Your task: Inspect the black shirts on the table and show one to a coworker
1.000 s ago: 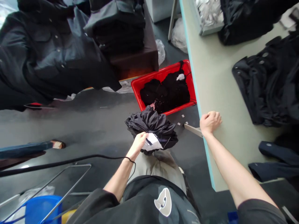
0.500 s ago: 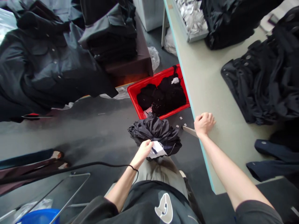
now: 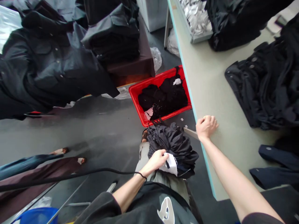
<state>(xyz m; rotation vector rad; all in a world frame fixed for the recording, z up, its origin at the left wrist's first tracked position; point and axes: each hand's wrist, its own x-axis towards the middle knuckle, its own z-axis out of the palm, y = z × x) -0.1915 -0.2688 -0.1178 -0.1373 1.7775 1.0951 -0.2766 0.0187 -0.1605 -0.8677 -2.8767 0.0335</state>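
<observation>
My left hand (image 3: pixel 157 160) grips a bunched bundle of black cloth (image 3: pixel 173 146) low in front of my body, with its fingers closed over a white label (image 3: pixel 170 164) on the cloth. My right hand (image 3: pixel 206 127) rests in a loose fist on the edge of a pale green table (image 3: pixel 210 77). Close to that fist, a flat metal strip (image 3: pixel 190 133) pokes out from the table edge. The bundle hangs just past the corner of a red plastic crate (image 3: pixel 137 109) and does not touch my right hand.
The crate holds black garments with a white tag. Heaped black garments (image 3: pixel 259 87) and a tray of white tags (image 3: pixel 196 18) lie on the table. Dark folded shirts (image 3: pixel 112 34) are stacked at the far left. A co-worker's legs (image 3: pixel 39 168), a black cable (image 3: pixel 70 175) and a blue tub (image 3: pixel 37 216) show lower left.
The black bundle and my left hand have shifted right and closer to my body, away from the crate. The view has swung slightly. My right hand stays on the table edge.
</observation>
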